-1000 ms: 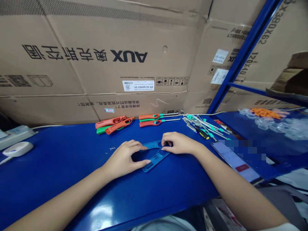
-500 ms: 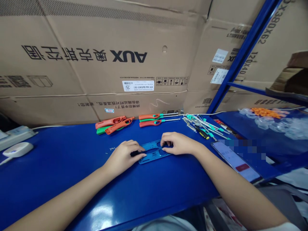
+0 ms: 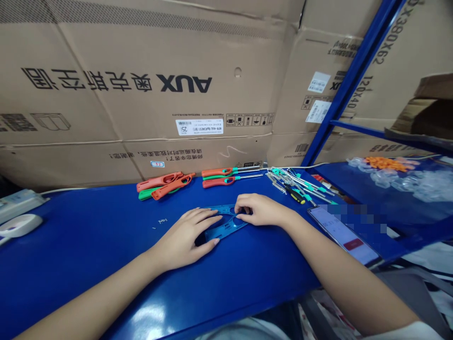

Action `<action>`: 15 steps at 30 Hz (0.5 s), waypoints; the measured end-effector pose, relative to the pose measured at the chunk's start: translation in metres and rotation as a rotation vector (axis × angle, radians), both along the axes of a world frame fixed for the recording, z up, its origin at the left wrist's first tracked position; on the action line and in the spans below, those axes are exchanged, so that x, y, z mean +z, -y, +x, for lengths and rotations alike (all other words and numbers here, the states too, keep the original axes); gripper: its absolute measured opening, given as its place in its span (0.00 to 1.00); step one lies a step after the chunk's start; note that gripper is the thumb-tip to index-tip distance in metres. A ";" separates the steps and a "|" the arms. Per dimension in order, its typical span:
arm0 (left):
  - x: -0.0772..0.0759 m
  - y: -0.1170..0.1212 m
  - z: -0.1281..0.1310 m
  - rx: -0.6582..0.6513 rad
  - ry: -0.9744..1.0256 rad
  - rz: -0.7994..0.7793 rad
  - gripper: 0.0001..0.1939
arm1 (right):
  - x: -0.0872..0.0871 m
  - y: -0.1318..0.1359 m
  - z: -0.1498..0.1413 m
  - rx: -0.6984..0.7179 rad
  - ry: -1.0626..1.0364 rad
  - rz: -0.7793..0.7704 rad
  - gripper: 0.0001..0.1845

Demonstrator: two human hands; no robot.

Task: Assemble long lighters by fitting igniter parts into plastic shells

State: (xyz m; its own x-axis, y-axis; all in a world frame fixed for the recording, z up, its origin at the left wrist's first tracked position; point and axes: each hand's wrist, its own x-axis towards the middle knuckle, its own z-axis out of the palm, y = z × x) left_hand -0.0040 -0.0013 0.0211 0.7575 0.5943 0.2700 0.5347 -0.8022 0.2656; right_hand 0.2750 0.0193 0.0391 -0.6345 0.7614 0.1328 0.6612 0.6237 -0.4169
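Note:
Two blue plastic lighter casing halves lie side by side on the table: an upper half [image 3: 225,208] and a lower half [image 3: 225,229], their trigger rings at the right. My left hand [image 3: 187,236] is spread over their left end. Its fingers reach the upper half and its thumb touches the lower half's edge. My right hand [image 3: 261,210] is closed at the ring end, index finger and thumb curled onto the casing halves. The palm side of its fingers is hidden.
Orange and green lighter handles [image 3: 161,179] and lighters with metal rods [image 3: 217,182] lie at the back. Metal rods with teal parts [image 3: 300,182], a yellow-black screwdriver [image 3: 295,194] and a phone [image 3: 343,233] are at the right. Tiny metal pieces [image 3: 162,221] lie left.
My left hand has opened, its fingers and thumb spreading wider apart around the left end of the casing halves. My right hand stays at the ring end. The view has shifted slightly.

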 end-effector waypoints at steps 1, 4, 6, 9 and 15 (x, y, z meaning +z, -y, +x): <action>0.000 0.000 0.000 -0.002 -0.010 -0.009 0.26 | -0.001 0.000 0.000 0.000 0.000 0.001 0.05; 0.000 -0.002 0.000 -0.002 -0.015 -0.022 0.23 | -0.002 -0.002 0.001 0.017 -0.019 -0.009 0.05; 0.000 -0.004 -0.001 -0.008 -0.017 -0.011 0.21 | 0.000 -0.007 0.007 0.005 -0.061 0.008 0.07; 0.000 -0.005 -0.002 -0.017 -0.028 0.012 0.20 | 0.004 -0.019 0.029 -0.318 -0.070 0.176 0.10; 0.004 -0.002 -0.003 -0.067 -0.028 0.061 0.20 | 0.004 -0.034 0.077 -1.159 0.243 0.142 0.15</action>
